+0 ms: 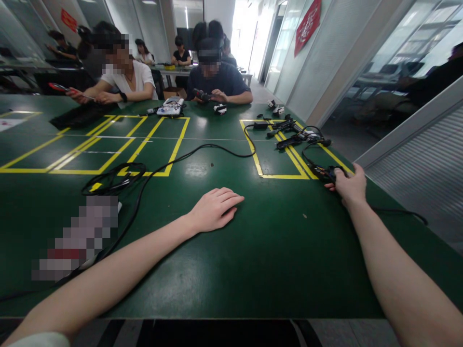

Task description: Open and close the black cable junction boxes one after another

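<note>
My left hand (219,209) lies on the green tabletop (231,270) with its fingers stretched out and nothing in it. Over by the right edge, my right hand (349,183) is closed on a small black device (327,173), whose exact kind I cannot make out. The thumb is on top and the fingers partly hide it. A black cable (306,153) runs close to it from a cluster of black parts (287,132) just beyond.
Yellow tape (177,149) marks rectangles on the table. A long black cord (202,146) crosses it to a coiled cable (115,178) at left. Co-workers (219,77) sit across. A white controller-like device (170,107) and small white-and-black pieces (220,109) lie near them.
</note>
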